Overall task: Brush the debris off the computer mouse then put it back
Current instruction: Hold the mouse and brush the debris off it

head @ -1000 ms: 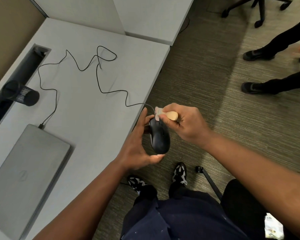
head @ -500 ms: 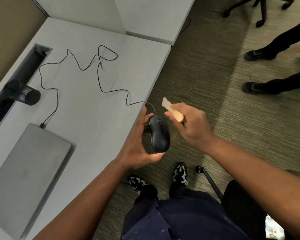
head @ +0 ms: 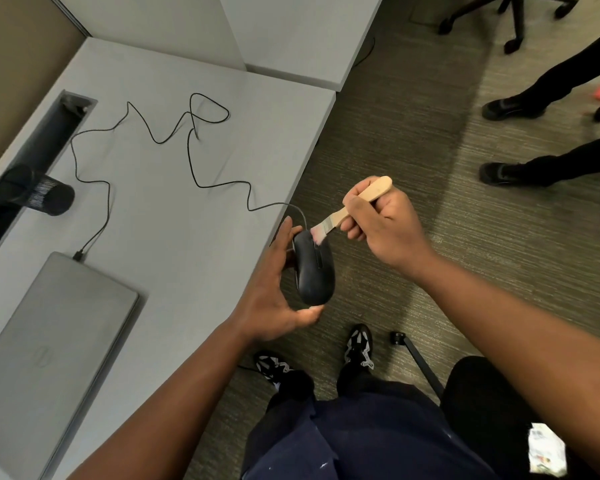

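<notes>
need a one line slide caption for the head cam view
Left hand holds a black wired mouse beyond the desk edge while the right hand brushes its front with a wooden-handled brush.

Left hand (head: 274,292) cupped, thumb and fingers curled around a held item. Right hand (head: 383,225) closed in a fist grip. Both forearms extended forward.

My left hand (head: 271,292) gripped the black mouse (head: 314,270) at mid-frame, just past the desk (head: 174,216) edge. My right hand (head: 383,228) clasped a wooden brush (head: 354,207), bristles touching the mouse's front. Its cable (head: 191,157) snaked across the desk toward the closed laptop (head: 45,351) at lower left.
</notes>
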The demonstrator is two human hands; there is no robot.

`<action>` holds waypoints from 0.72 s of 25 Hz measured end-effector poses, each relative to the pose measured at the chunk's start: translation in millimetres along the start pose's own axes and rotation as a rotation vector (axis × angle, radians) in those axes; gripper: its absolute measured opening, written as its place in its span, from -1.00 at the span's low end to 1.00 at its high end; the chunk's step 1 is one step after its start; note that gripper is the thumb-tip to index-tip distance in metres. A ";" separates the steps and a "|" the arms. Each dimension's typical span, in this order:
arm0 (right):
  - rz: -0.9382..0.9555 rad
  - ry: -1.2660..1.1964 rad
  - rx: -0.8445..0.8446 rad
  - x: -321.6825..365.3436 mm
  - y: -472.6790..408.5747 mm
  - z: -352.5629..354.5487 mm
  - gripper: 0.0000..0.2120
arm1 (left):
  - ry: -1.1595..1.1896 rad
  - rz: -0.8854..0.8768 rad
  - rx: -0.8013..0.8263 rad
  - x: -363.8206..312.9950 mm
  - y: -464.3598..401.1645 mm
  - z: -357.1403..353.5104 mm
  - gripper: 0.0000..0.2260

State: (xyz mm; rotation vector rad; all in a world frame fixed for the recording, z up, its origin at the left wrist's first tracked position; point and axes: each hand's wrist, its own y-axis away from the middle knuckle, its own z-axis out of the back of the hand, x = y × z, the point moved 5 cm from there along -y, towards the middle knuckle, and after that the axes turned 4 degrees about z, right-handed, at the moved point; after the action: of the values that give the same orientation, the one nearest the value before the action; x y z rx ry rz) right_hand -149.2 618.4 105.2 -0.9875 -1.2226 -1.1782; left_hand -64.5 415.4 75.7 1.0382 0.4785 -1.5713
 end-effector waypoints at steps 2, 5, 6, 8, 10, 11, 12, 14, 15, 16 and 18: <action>-0.012 0.013 0.002 1.0 -1.5 -1.5 -0.87 | 0.000 0.011 0.008 -1.2 1.5 -1.0 0.24; 0.039 0.079 0.019 0.7 -1.3 -3.0 -0.89 | -0.002 0.020 0.005 -1.5 0.8 -2.9 0.25; 0.072 0.101 0.029 0.0 -0.2 -4.6 -0.89 | 0.001 0.024 -0.004 -0.8 -0.1 -3.1 0.26; 0.171 0.186 0.038 -2.0 3.3 -7.3 -0.89 | 0.006 0.026 -0.026 0.7 -1.3 -3.2 0.26; 0.291 0.301 0.034 -1.7 8.7 -10.6 -0.87 | 0.013 0.027 -0.044 1.8 -1.1 -3.2 0.25; 0.337 0.337 0.029 -1.1 11.9 -12.3 -0.86 | 0.017 0.028 -0.052 2.3 -0.6 -3.3 0.25; 0.370 0.357 0.031 -1.1 15.0 -14.1 -0.85 | 0.019 0.028 -0.059 2.6 -0.5 -3.3 0.25; 0.405 0.385 0.049 -3.9 20.0 -18.7 -0.81 | 0.020 0.027 -0.061 3.2 -0.8 -4.2 0.24; 0.410 0.396 0.049 -5.6 22.1 -20.3 -0.80 | 0.021 0.025 -0.060 3.2 -1.3 -4.8 0.24; 0.409 0.399 0.033 -6.8 23.3 -20.4 -0.79 | 0.023 0.025 -0.063 3.0 -1.8 -5.2 0.24; 0.387 0.373 -0.033 -6.3 23.1 -16.4 -0.80 | 0.026 0.023 -0.084 2.2 -2.3 -4.1 0.24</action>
State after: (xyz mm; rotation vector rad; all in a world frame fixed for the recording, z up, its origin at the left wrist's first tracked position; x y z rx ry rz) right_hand -123.6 606.6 98.2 -0.9268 -0.6826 -1.0169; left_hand -65.1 418.0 71.3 0.9973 0.5440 -1.5064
